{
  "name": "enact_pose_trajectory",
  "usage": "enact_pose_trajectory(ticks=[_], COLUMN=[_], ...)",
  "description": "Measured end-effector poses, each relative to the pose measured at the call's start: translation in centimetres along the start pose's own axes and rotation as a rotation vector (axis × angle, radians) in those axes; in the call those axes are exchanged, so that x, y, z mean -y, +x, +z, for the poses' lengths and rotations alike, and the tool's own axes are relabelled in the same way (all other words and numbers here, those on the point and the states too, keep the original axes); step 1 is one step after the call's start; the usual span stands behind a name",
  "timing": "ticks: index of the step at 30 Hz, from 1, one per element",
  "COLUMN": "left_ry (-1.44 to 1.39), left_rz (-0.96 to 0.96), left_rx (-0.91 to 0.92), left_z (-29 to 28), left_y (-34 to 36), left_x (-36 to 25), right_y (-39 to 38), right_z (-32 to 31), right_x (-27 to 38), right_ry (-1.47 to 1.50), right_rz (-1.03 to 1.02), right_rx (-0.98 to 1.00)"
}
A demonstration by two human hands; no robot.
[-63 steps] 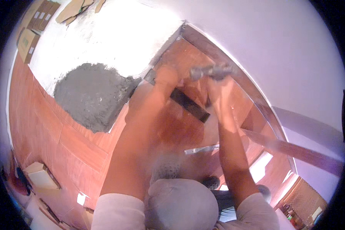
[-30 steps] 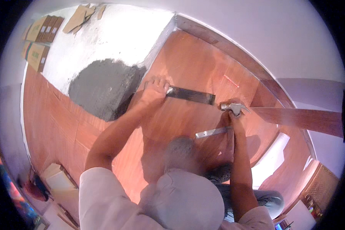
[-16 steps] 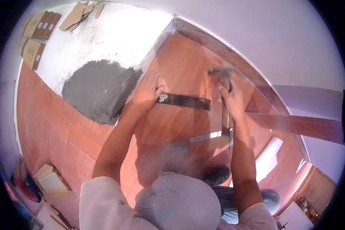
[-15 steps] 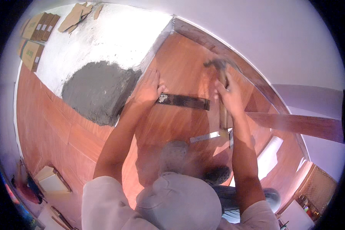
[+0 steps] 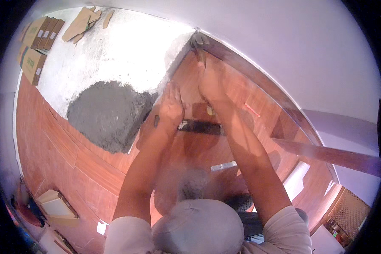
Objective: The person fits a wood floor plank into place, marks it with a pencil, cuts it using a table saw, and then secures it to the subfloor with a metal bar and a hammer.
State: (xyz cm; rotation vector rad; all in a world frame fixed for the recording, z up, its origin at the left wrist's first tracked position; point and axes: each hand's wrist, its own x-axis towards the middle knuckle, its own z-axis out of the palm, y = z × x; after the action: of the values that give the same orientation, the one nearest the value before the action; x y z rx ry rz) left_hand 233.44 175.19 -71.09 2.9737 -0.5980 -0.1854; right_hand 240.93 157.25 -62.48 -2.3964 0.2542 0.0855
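Observation:
My right hand [image 5: 210, 84] is closed round the handle of a hammer [image 5: 200, 45], whose blurred head is at the far corner where the floor meets the wall. My left hand [image 5: 172, 106] lies with fingers stretched along the edge of the reddish wood flooring [image 5: 190, 76], beside the bare white subfloor. Under its wrist passes a dark flat metal bar [image 5: 203, 127], with a small dark end showing on the other side of the wrist. A metal square ruler [image 5: 223, 166] lies on the planks nearer my feet.
Grey mortar [image 5: 110, 114] covers part of the white subfloor [image 5: 122, 51] at left. Cartons [image 5: 31, 65] and torn cardboard [image 5: 81, 25] sit at the far left. A wall [image 5: 283, 51] bounds the right, with a plank [image 5: 326, 151] against it and a white roll [image 5: 297, 178] nearby.
My right hand has swung the hammer left and away from me to the far corner. My left hand appears slightly nearer, now over the bar's end; the view has shifted a little.

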Motion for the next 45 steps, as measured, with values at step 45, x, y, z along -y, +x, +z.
enact_pose_trajectory(ticks=[45], left_ry=[-0.066], left_rz=[0.178], left_rx=[-0.048], left_z=[-5.3], left_y=[5.8], left_x=[-5.6], right_y=[-24.8], right_z=[-9.1], right_x=[-14.4], right_ry=[0.153], right_rz=[0.503], right_rx=[-0.204])
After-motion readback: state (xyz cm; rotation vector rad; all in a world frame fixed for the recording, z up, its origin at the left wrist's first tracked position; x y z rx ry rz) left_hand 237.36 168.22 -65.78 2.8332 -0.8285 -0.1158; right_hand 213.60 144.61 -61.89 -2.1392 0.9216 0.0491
